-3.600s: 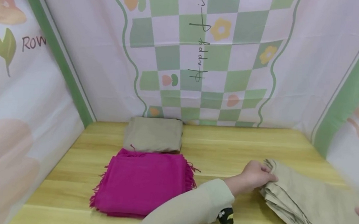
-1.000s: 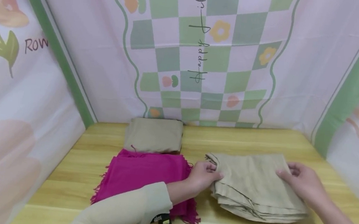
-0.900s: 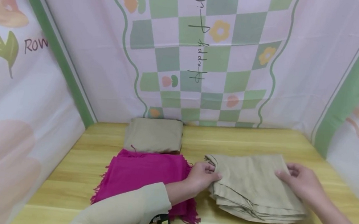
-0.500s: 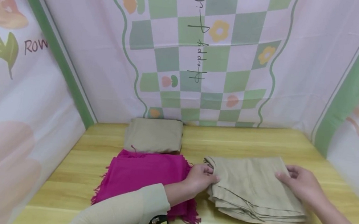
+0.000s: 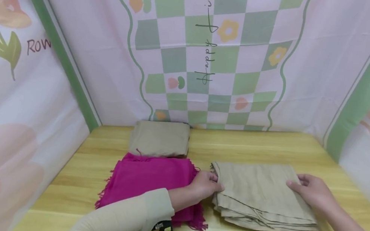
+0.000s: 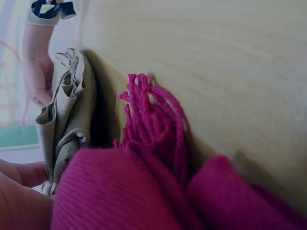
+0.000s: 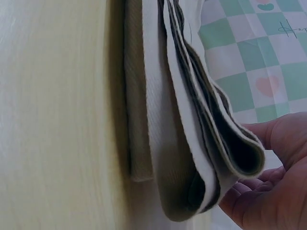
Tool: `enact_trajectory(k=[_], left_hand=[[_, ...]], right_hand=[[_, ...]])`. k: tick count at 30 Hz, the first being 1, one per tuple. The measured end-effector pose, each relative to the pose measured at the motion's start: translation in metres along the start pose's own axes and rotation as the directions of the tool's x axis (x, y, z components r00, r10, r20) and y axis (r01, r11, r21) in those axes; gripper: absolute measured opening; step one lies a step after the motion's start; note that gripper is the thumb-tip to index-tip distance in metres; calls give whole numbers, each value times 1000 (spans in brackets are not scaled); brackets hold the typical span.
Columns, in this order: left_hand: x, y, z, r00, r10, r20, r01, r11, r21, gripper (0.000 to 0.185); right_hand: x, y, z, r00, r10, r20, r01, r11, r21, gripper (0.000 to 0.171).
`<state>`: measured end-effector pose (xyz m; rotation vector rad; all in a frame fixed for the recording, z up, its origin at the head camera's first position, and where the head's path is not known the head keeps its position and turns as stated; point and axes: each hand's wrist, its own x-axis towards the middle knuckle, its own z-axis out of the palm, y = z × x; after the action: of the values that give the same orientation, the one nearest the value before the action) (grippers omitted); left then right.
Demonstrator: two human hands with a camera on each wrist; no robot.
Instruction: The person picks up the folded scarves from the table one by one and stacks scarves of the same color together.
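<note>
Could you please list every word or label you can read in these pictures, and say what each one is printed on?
"Happy Life", in vertical script on the checked backdrop cloth; the capital is hard to make out.
"Row", cut off, on the left wall cloth.
The wrist tags carry marks too small to read.

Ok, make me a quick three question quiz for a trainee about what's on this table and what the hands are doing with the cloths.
1. True or false: the left hand grips the near left corner of the folded beige cloth.
2. Which cloth lies directly behind the magenta fringed scarf? A. a smaller folded beige cloth B. a blue towel C. a white sheet
3. Fill in: the right hand holds the beige cloth at its ____ edge.

Key: 1 true; 2 A; 3 right.
</note>
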<state>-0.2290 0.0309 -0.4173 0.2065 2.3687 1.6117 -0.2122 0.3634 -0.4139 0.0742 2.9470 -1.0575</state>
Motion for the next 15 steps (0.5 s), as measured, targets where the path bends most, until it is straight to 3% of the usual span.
enact_trajectory(k=[15], left_hand=[[0,-9,-1,999,-40,6,40,999,25,33]], right_hand=[[0,7,-2,996,19,83,-21,1000,19,76]])
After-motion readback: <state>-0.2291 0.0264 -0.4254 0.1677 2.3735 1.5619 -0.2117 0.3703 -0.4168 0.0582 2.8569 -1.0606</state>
